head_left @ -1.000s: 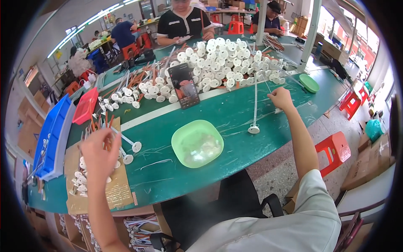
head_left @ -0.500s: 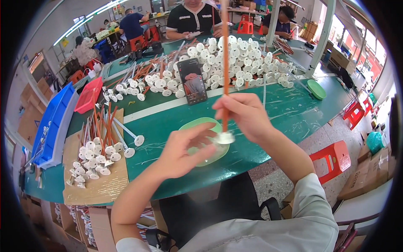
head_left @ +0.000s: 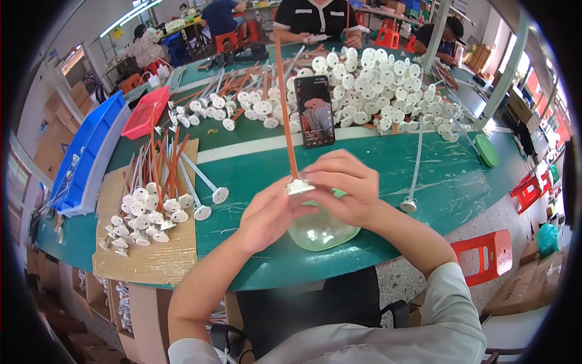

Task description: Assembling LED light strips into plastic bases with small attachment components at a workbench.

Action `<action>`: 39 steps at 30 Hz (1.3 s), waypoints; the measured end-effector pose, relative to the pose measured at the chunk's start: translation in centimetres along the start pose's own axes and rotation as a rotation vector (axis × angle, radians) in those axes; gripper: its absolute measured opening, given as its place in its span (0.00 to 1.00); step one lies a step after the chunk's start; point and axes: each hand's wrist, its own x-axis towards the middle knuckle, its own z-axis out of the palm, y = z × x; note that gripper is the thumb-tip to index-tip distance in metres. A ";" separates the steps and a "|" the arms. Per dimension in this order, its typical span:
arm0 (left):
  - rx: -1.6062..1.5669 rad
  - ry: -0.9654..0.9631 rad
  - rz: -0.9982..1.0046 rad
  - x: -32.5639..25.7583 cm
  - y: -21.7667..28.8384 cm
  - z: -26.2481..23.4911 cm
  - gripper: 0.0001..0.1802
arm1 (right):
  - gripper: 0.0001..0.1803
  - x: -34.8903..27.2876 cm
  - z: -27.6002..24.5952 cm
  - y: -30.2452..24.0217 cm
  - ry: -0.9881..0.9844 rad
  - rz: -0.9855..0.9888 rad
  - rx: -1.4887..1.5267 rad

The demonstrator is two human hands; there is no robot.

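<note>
Raised a bit since prev. frame, orange rod (head_left: 285, 115) w/ white disc base (head_left: 299, 186) is held upright by both hands' fingers, left hand (head_left: 270, 212) & right hand (head_left: 345, 185), above green bowl (head_left: 321, 233) on desk (head_left: 376, 164).

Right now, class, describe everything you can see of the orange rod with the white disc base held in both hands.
The orange rod with the white disc base is thin, straight and looks like plastic. It stands nearly upright, leaning slightly left, its round white foot at the bottom. The left hand and right hand pinch that foot from either side, above the translucent green bowl on the green table.
</note>
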 end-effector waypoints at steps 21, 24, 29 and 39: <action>0.353 0.132 -0.088 -0.8 -0.2 -1.3 0.29 | 0.16 -0.8 0.3 -1.9 -0.002 0.005 0.016; 0.245 0.167 -0.100 -0.9 0.0 -2.0 0.31 | 0.15 -1.0 0.1 -1.1 -0.024 0.037 0.043; 0.010 0.047 -0.115 -1.0 -0.1 -2.3 0.28 | 0.16 -1.4 -0.3 -1.0 -0.082 0.107 0.218; 0.060 0.049 -0.089 -0.7 0.3 -2.0 0.27 | 0.15 -1.0 0.0 -1.0 -0.028 -0.001 0.117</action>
